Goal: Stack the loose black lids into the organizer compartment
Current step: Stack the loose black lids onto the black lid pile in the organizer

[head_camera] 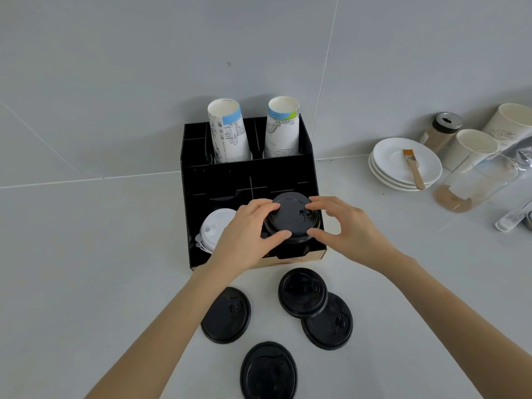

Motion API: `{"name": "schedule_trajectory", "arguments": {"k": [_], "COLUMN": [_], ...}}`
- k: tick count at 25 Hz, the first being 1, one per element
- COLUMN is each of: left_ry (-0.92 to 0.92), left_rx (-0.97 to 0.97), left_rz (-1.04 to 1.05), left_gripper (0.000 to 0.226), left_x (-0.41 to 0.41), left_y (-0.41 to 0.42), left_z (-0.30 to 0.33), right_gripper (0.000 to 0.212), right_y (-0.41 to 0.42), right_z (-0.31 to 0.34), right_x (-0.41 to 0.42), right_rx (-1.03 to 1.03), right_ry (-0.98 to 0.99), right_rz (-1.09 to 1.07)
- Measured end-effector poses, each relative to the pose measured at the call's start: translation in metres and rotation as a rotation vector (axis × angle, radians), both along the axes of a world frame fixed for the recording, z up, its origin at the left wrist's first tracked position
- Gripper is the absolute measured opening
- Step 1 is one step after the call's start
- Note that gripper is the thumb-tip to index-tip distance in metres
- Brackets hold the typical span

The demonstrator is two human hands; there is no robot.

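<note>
A black organizer (247, 171) stands against the wall. In its front right compartment sits a stack of black lids (292, 218). My left hand (247, 237) and my right hand (342, 226) both grip the top of that stack by the rim, from either side. Several loose black lids lie on the counter in front: one at the left (226, 315), two overlapping at the right (302, 292) (331, 323), and one nearest me (269, 371). White lids (214, 228) fill the front left compartment, partly hidden by my left hand.
Two stacks of paper cups (229, 132) (282, 128) stand in the organizer's rear slots. To the right are stacked white saucers (403, 165) with a small brush (413, 168), a glass jug (472, 182), white cups (472, 148) and a shaker jar (440, 133).
</note>
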State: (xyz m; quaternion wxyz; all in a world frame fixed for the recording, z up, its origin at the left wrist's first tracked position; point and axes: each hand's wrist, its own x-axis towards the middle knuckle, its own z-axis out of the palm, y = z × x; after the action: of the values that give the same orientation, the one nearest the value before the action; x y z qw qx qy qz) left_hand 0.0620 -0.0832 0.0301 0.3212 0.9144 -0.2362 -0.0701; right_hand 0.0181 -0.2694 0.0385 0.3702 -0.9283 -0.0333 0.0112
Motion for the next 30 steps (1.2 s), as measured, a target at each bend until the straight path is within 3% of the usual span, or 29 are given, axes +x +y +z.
{"name": "schedule_trajectory", "arguments": {"k": [19, 30], "left_ry": [0.058, 0.089], "left_rx": [0.07, 0.075], "left_rz": [0.063, 0.031], "left_gripper": [0.055, 0.053], "left_x": [0.022, 0.014], "left_y": [-0.02, -0.014], "left_z": [-0.031, -0.026], "right_gripper": [0.044, 0.046], "right_y": [-0.01, -0.004], "right_z": [-0.033, -0.037], "right_x": [0.038, 0.022], "right_rx": [-0.084, -0.079], "right_ry": [0.039, -0.047], "right_rz": [0.05, 0.005]}}
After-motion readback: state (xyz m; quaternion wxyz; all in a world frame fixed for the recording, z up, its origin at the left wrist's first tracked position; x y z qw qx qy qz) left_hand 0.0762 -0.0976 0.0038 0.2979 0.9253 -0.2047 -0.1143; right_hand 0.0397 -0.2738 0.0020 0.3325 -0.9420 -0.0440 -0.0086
